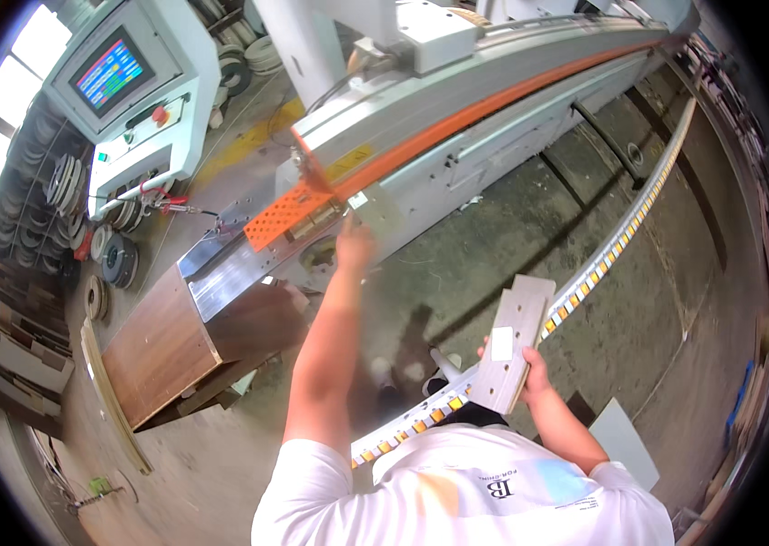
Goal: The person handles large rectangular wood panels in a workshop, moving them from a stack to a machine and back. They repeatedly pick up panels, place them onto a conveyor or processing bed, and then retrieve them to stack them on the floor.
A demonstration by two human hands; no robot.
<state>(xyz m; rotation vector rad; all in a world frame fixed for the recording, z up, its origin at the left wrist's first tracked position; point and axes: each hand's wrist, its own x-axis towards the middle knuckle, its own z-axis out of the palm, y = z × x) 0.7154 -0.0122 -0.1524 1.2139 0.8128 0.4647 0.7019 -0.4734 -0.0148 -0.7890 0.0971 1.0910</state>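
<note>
My left hand (pixel 354 246) reaches forward to the infeed end of a long machine, just below its perforated orange guard (pixel 289 215). Its fingers are smeared by motion, with one seeming to point forward. Right beside the fingertips is a small white label (pixel 358 199) on a blurred, pale panel-like surface; whether I touch it is unclear. Nearer my body, my right hand (pixel 536 375) grips the right edge of a small stack of wood-grain boards (pixel 516 314). The top board carries a white label (pixel 502 344) and several dark holes. The stack is held over a roller rail.
The curved rail with yellow rollers (pixel 612 255) runs from my waist to the far right. A control panel with a screen (pixel 113 71) stands at the left. Below the infeed is a brown wooden cabinet (pixel 161 346). Rolls of edging strip (pixel 119 259) lie at the left.
</note>
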